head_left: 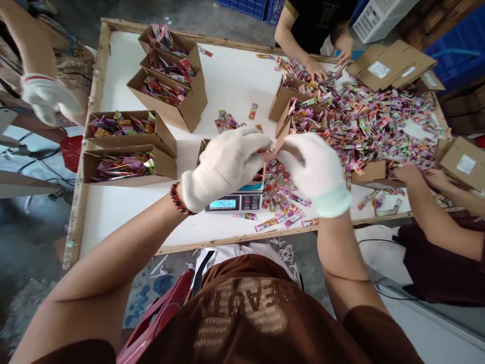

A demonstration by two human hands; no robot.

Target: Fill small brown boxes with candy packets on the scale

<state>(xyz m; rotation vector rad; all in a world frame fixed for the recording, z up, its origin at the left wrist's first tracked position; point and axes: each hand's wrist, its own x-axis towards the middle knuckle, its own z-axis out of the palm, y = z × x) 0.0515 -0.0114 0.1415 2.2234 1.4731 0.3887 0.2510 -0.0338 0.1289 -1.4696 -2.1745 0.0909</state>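
Observation:
Both my hands wear white knit gloves and meet above a digital scale (234, 203) whose display is lit. My left hand (227, 164) is curled, its fingers closed toward the right hand. My right hand (312, 169) is also closed, and its fingertips pinch something small and pink between the two hands; I cannot make out what it is. A box on the scale (257, 179) is mostly hidden under my hands. Loose colourful candy packets (282, 199) lie on the white table (227, 81) just right of the scale.
Open cardboard boxes filled with packets stand at the left (125, 167) and back left (170, 91). A large heap of packets (379, 126) covers the right side. Other people's hands work at the far edge (316, 68), at the right (409, 174), and a gloved hand at the left (47, 98).

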